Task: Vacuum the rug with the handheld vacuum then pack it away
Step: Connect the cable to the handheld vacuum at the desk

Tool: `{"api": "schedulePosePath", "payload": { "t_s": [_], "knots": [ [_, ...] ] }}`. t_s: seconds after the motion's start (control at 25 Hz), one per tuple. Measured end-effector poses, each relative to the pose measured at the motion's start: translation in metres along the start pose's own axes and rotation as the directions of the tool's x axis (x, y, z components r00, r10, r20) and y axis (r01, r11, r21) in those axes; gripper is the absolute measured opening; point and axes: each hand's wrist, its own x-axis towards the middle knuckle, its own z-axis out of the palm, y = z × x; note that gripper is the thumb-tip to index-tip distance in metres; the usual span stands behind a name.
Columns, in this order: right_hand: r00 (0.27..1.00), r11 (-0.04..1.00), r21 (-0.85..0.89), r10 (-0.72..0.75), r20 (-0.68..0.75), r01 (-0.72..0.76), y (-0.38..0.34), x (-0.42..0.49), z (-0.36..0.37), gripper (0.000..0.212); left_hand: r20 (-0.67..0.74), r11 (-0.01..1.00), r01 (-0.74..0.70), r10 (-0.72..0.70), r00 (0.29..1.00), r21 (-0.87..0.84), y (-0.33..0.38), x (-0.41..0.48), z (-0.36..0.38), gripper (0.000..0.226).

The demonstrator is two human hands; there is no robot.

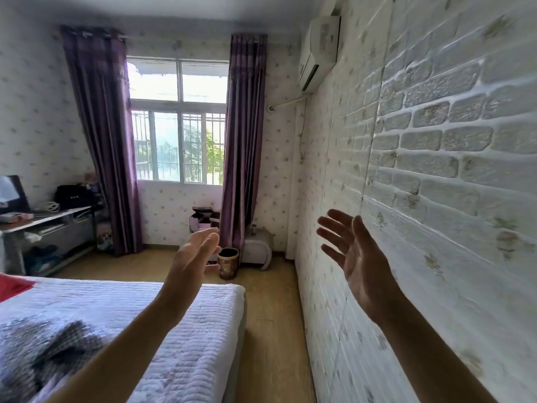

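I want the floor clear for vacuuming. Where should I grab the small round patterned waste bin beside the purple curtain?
Probably pinch the patterned waste bin by its open top rim, from above on the near side: it stands upright, with the purple curtain behind and a white bedside cabinet close on the right.

1. Left hand [194,258] — bare, slim and long-fingered; seen from the thumb side, with fingertips blurred into one another.
2. Left forearm [130,338] — bare along all its visible length, narrow at the wrist, broadening toward the lower edge of the view.
3. Right hand [358,258] — bare, palm side showing, faint creases across the palm; 4 fingers and 1 thumb told apart, all slender.
4. Right forearm [421,344] — bare as well, lean, shadowed, cut off at the bottom right corner.
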Motion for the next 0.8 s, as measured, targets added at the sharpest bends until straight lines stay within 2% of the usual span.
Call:
{"api": "schedulePosePath", "payload": {
  "t_s": [0.32,0.52,0.64,0.72,0.8],
  "knots": [
    [1.0,1.0,0.002,0.003,-0.019,-0.003,0.114,0.215,-0.064,0.095,-0.035,0.999,-0.004,0.002,0.999,-0.035,-0.093,0.223,0.071,0.063],
    [1.0,1.0,0.017,0.011,0.01,-0.012,0.158,0.295,-0.073,0.09,-0.024,0.999,-0.01,0.009,1.0,-0.052,-0.13,0.305,0.078,0.08],
    [1.0,1.0,0.0,0.018,-0.003,-0.018,0.205,0.36,-0.078,0.086,-0.035,0.998,-0.027,0.024,0.999,-0.064,-0.173,0.375,0.084,0.075],
    [0.999,0.999,-0.006,0.037,-0.017,-0.037,0.241,0.408,-0.079,0.076,-0.022,0.996,-0.041,0.04,0.999,-0.075,-0.208,0.426,0.09,0.069],
    [0.998,0.998,-0.016,0.063,-0.015,-0.063,0.272,0.454,-0.075,0.074,-0.015,0.996,-0.056,0.055,0.998,-0.075,-0.238,0.476,0.093,0.072]
  ]
}}
